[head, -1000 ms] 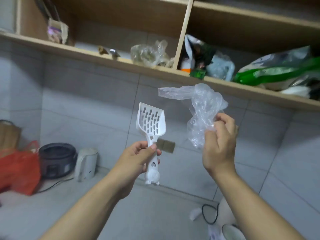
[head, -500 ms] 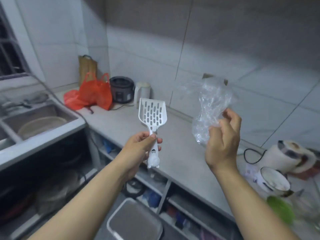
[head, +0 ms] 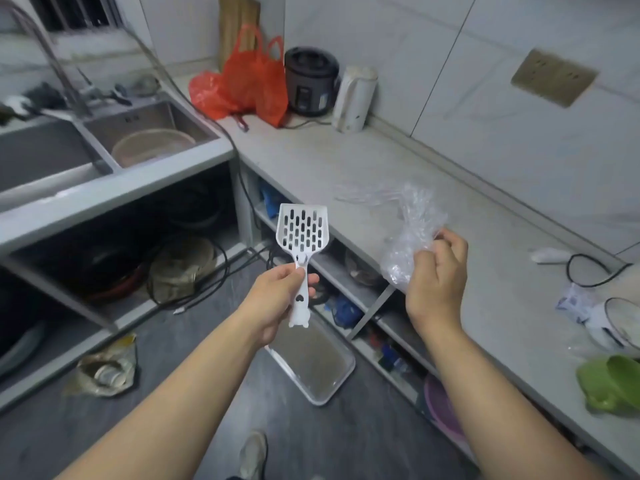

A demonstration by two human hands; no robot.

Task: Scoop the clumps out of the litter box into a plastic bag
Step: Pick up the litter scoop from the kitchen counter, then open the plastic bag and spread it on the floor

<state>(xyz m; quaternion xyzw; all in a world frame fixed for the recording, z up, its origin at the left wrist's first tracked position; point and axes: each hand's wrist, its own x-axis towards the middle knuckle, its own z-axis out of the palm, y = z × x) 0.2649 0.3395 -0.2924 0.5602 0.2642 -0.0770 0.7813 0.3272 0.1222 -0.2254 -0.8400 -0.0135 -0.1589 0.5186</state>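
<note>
My left hand [head: 277, 299] grips the handle of a white slotted litter scoop [head: 303, 233], held upright with the slotted head above the hand. My right hand [head: 436, 275] pinches a crumpled clear plastic bag [head: 412, 233], which sticks up and left from the fingers. On the dark floor below both hands lies the litter box [head: 341, 375], a white-rimmed tray of grey litter. Its near-left part is hidden behind my left hand and forearm. No clumps can be made out in it.
A grey counter [head: 363, 174] runs along the right wall with open shelves beneath. On it stand a red bag [head: 249, 81], a rice cooker [head: 310, 81], a kettle [head: 355, 98] and a green bag [head: 609, 382]. A steel sink [head: 145, 133] lies left. A crumpled sack [head: 104, 368] sits on the floor.
The view has swung down from the wall shelves to the counter and floor, bringing the litter box into sight. Both hands keep their hold on the scoop and the bag.
</note>
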